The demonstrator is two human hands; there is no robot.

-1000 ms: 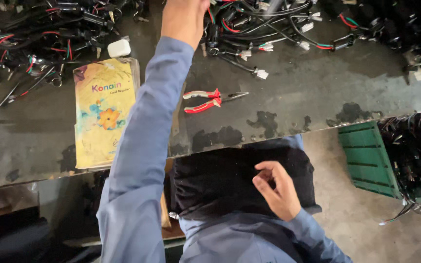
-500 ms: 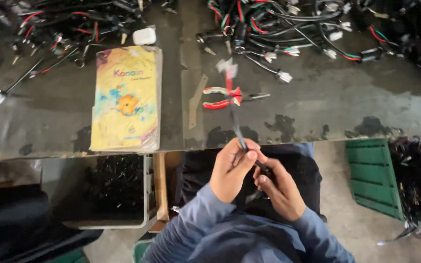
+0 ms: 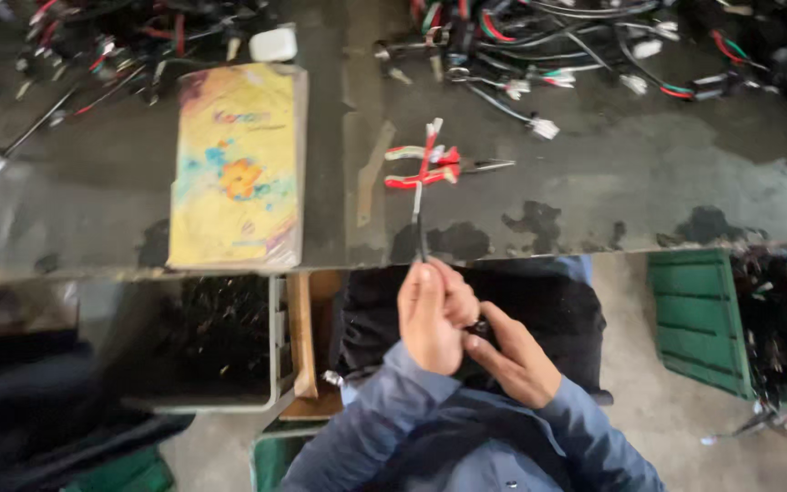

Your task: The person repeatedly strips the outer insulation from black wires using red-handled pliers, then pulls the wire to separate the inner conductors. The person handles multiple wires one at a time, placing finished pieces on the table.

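My left hand [image 3: 432, 314] is closed around a thin wire harness [image 3: 422, 196] that sticks up from the fist, with white and red connector ends at its top. My right hand [image 3: 514, 357] sits just beside and below it, fingers pinching the lower end of the same wire over a black cloth [image 3: 553, 314] on my lap. Both sleeves are blue. Red-handled pliers [image 3: 430, 167] lie on the dark workbench [image 3: 594, 200] just beyond the wire's tip.
A yellow booklet [image 3: 237, 167] lies on the bench at left. Tangled cable piles [image 3: 576, 46] fill the bench's far side, with a small white box [image 3: 273, 44]. A grey bin of dark parts [image 3: 220, 337] sits under the bench left; a green crate [image 3: 696, 319] stands right.
My left arm came back from reaching into the cable pile, bringing a wire down to my lap. Both hands have now met on it, and the view has shifted slightly right.
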